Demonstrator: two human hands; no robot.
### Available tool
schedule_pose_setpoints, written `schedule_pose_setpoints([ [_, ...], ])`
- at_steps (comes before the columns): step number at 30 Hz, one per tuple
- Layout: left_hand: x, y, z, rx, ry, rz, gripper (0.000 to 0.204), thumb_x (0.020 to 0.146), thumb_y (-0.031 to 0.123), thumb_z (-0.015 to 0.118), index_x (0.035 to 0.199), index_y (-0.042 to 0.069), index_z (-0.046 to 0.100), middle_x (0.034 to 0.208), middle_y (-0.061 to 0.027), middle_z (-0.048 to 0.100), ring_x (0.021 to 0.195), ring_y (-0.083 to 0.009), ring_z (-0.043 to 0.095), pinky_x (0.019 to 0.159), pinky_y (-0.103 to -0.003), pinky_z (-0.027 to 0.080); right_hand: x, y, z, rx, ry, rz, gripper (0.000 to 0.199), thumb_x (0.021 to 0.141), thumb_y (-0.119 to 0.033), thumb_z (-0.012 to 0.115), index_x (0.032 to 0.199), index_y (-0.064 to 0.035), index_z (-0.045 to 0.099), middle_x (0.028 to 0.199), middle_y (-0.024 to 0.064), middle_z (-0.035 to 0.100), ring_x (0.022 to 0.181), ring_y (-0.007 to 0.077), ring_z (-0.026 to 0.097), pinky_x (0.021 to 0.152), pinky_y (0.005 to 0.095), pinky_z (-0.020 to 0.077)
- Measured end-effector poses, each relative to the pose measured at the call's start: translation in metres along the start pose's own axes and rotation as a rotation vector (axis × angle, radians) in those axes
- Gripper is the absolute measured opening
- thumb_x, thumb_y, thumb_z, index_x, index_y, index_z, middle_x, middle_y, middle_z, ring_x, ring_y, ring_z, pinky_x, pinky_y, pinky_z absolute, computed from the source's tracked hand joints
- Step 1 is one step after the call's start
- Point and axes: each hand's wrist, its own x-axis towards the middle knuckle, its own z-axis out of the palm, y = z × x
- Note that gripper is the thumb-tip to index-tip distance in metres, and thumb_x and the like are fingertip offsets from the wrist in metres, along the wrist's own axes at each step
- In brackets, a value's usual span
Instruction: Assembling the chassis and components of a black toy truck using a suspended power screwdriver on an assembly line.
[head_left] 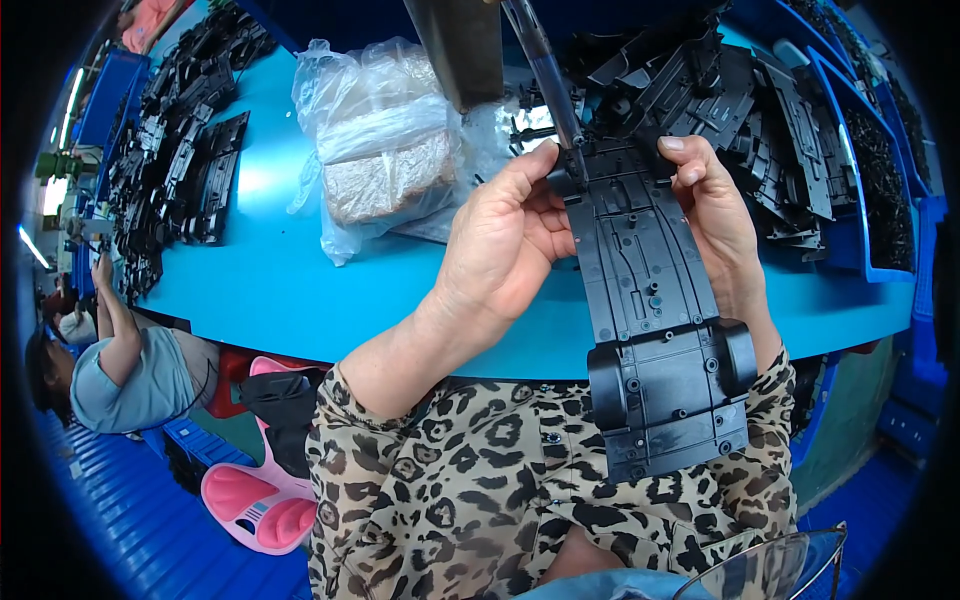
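A long black plastic chassis (652, 275), like the underside of a toy car, is held up between my two hands, its near end tilted down over my lap. It has ribs, small round posts and rounded wheel housings. My left hand (500, 235) grips its far left corner, thumb on top and fingers curled beneath. My right hand (722, 215) holds the far right edge, its fingers partly hidden behind the part. A slim metal rod (548, 75) comes down from above, its lower end at the chassis's far left corner; whether they touch I cannot tell.
Beside the rod hangs a dark metal plate (458, 45). Plastic-wrapped blocks (390, 175) lie on the blue table (270, 290). Black parts pile up at right (720, 105) and left (185, 160). A blue bin (888, 272) stands far right. Another person (135, 380) sits left, near a pink seat (265, 500).
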Motion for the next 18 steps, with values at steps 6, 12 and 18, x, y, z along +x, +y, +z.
schedule_pose_setpoints([
  [6, -0.0004, 0.0001, 0.0005, -0.006, 0.015, -0.016, 0.022, 0.084, 0.023, 0.046, 0.09, 0.003, 0.051, 0.078, -0.0074, 0.054, 0.066, -0.0166, 0.055, 0.058, -0.032, 0.048, -0.0014, 0.0005, -0.0012, -0.003, -0.017, -0.009, 0.016, 0.074, -0.01, 0.057, 0.06, -0.012, 0.049, 0.055, -0.0072, 0.047, 0.043, 0.0011, 0.043, 0.032, 0.013, 0.0285],
  [12, 0.0, -0.0007, -0.0026, 0.004, 0.045, -0.013, 0.021, 0.084, 0.023, 0.047, 0.09, 0.003, 0.051, 0.076, -0.0064, 0.054, 0.064, -0.017, 0.055, 0.056, -0.031, 0.047, -0.0021, -0.0006, 0.0019, 0.036, 0.008, 0.028, 0.015, 0.075, -0.01, 0.056, 0.061, -0.0116, 0.049, 0.054, -0.007, 0.047, 0.043, 0.0011, 0.043, 0.031, 0.0129, 0.0278],
  [18, -0.0002, -0.0006, 0.0004, -0.018, 0.014, -0.015, 0.022, 0.083, 0.023, 0.047, 0.091, 0.003, 0.051, 0.078, -0.0075, 0.055, 0.066, -0.0169, 0.056, 0.057, -0.031, 0.048, -0.0022, -0.0008, 0.0, 0.032, -0.004, 0.004, 0.015, 0.074, -0.009, 0.056, 0.061, -0.0115, 0.049, 0.054, -0.0063, 0.047, 0.043, 0.0016, 0.044, 0.031, 0.0129, 0.0286],
])
